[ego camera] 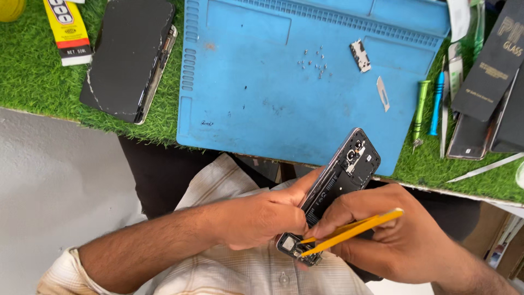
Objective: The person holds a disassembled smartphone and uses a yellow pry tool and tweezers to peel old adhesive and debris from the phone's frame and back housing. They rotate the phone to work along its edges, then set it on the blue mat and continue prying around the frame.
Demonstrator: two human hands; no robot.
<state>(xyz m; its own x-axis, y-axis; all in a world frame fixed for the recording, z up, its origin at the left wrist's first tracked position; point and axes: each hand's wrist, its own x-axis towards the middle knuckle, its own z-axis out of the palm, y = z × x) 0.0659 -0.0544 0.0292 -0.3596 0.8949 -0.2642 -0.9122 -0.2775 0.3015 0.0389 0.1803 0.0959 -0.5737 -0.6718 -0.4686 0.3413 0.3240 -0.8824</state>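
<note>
Phone [341, 175], back cover off, sits tilted in my left hand [262, 218], fingers wrapped around its lower half, held above my lap just short of the surface edge. My right hand [393, 235] pinches yellow tweezers [352, 229], tips at the phone's bottom end. Screws [314, 61] lie well apart on the blue mat [262, 104].

Here's the pale cream cotton shirt with faint tan checks [245, 273], a small round button running down its front placket. The shirt's left sleeve [57, 270] is rolled into a thick cuff above the forearm. Both forearms are bare, no watch, no rings, no gloves on either hand.
</note>
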